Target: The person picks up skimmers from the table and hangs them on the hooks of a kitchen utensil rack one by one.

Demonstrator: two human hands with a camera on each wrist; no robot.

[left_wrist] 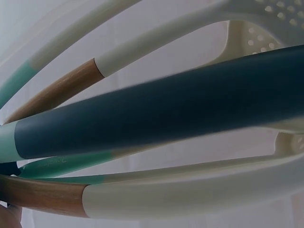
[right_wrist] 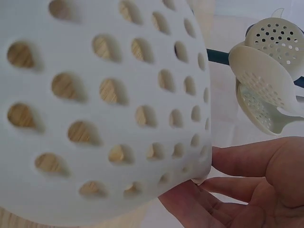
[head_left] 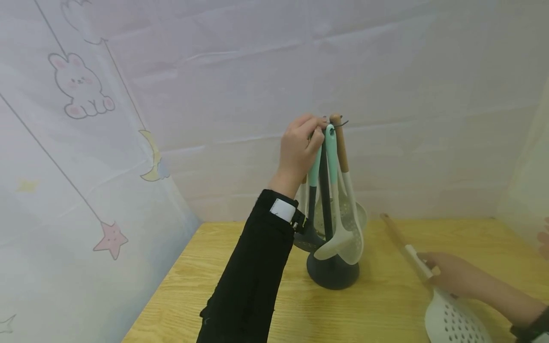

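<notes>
Perforated and cream-coloured, the skimmer (head_left: 450,321) is lying nearest the camera at the lower right of the head view, its holed bowl filling most of the right wrist view with the wood grain showing through the holes. Just behind that bowl, the right hand (head_left: 448,274) is resting over the skimmer's handle where the cream part is meeting the wooden part, its grip curled round the handle, while the wooden end is pointing up and away across the wooden surface (head_left: 240,286). Further back, near the middle of the surface, the dark round-based utensil stand (head_left: 332,274) is standing upright, with several utensils hanging around its dark post: a cream ladle (head_left: 339,243), a perforated cream spoon (head_left: 353,228) and a dark spatula (head_left: 306,238). Above them, the left hand (head_left: 300,150), reaching out of a black sleeve (head_left: 257,267), is pinching the top of a mint-green handle (head_left: 330,152) right at the stand's hook, grip closed on it. Behind everything, a pale fabric backdrop (head_left: 257,71) printed with a rabbit, a moon and stars is hanging.
</notes>
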